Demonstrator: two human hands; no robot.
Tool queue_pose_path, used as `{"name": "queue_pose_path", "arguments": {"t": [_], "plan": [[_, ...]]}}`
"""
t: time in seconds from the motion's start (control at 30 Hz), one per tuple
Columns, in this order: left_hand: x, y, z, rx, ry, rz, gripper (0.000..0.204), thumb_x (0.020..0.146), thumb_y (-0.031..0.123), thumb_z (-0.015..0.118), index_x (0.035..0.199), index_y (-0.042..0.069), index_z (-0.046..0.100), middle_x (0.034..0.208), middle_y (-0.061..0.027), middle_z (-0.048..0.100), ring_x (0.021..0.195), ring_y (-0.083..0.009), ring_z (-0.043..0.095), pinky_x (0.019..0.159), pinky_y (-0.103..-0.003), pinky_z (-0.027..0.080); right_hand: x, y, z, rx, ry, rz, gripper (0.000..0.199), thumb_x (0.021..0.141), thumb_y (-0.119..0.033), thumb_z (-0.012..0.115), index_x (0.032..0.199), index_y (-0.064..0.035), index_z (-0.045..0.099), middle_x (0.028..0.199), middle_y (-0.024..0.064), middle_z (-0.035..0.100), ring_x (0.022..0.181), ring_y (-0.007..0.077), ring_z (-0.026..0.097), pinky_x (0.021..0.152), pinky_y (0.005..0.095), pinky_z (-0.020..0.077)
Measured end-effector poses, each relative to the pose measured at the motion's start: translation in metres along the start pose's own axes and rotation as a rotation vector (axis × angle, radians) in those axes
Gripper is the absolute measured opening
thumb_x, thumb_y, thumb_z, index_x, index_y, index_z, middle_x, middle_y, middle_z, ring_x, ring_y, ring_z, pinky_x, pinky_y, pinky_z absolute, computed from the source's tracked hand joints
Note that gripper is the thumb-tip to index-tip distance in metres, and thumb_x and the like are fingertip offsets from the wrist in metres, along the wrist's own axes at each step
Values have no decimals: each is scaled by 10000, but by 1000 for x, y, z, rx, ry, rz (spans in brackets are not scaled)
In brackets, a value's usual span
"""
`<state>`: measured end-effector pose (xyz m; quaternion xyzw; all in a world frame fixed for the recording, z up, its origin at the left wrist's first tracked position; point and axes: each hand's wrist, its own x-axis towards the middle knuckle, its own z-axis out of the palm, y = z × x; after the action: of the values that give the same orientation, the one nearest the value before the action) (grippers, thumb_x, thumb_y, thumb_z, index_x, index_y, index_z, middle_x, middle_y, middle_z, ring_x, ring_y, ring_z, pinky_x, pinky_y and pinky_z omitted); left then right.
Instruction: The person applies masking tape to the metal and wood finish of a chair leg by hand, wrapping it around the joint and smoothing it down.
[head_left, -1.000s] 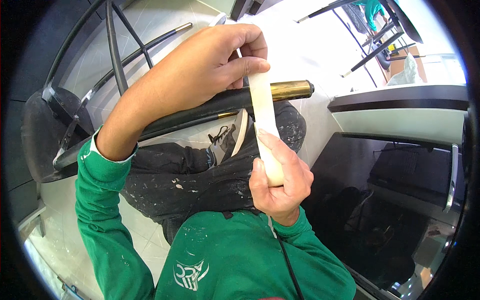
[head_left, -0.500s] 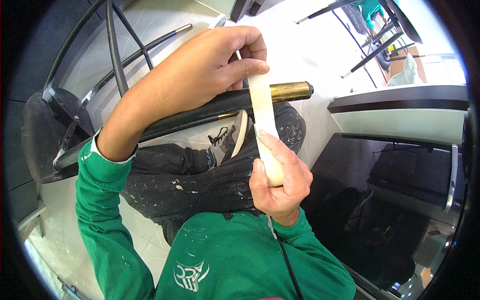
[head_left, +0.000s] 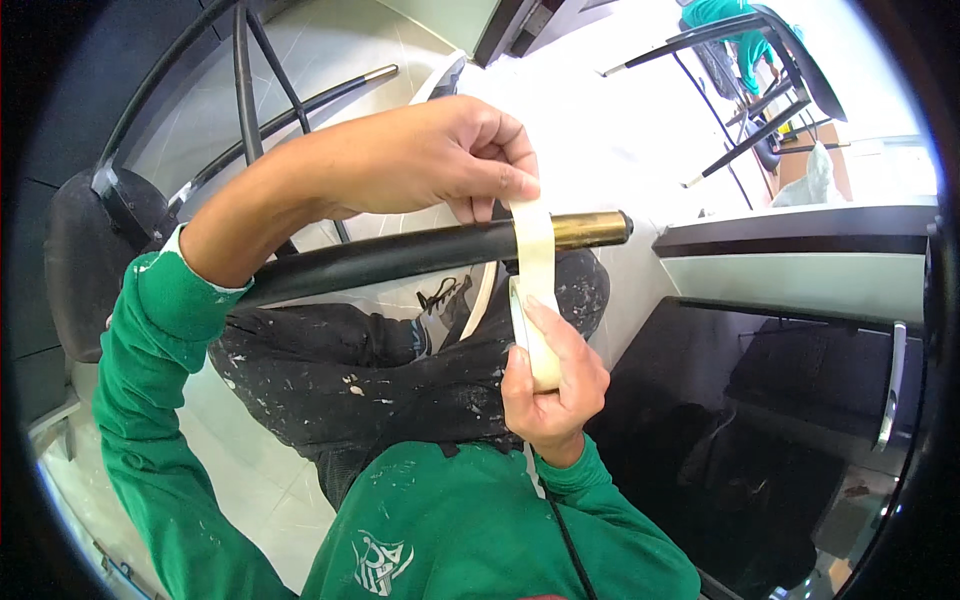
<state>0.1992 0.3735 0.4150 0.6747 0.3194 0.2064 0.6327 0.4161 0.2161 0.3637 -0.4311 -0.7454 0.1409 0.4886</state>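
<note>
A pale cream strip of masking tape (head_left: 536,262) runs between my hands, crossing the black chair leg (head_left: 400,256) where it meets the brass-coloured end cap (head_left: 588,230). My left hand (head_left: 478,165) pinches the strip's free end just above the leg. Below the leg, my right hand (head_left: 565,385) is closed around the tape roll (head_left: 543,362), with the thumb and a finger on its sides. Whether the strip presses on the leg or hangs just in front of it, I cannot tell. The leg lies across above my paint-spotted black trousers (head_left: 380,385).
A chair's round black seat (head_left: 75,265) lies tipped at the left, its legs reaching upward. Beside my right arm is a glossy black panel (head_left: 740,430) with a metal handle (head_left: 890,385). Another upturned chair (head_left: 770,75) and a person in green (head_left: 745,40) are at the far right.
My left hand has come down toward the leg with the tape end, and the stretch of tape between my hands is shorter. The whole view has shifted slightly.
</note>
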Motion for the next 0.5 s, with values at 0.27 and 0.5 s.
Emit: {"name": "queue_pose_path", "arguments": {"t": [0.27,0.5], "plan": [[7,-13,-3,-321,-85,-192,505,1005,388,743,1287,-22,661,1059,-56,728,901,-108,668,793,-265,555,-4,14,-1,-47,-43,-66,402,776,4,743,1173,61,721,758,153,689,522,250,563,498,358,458],[1,-17,-12,-277,-78,-271,480,993,466,744,1102,-1,731,1009,-54,734,882,-112,672,774,-273,575,-5,29,2,16,-81,-91,440,763,2,735,1200,35,688,773,140,701,533,237,576,497,347,464]]}}
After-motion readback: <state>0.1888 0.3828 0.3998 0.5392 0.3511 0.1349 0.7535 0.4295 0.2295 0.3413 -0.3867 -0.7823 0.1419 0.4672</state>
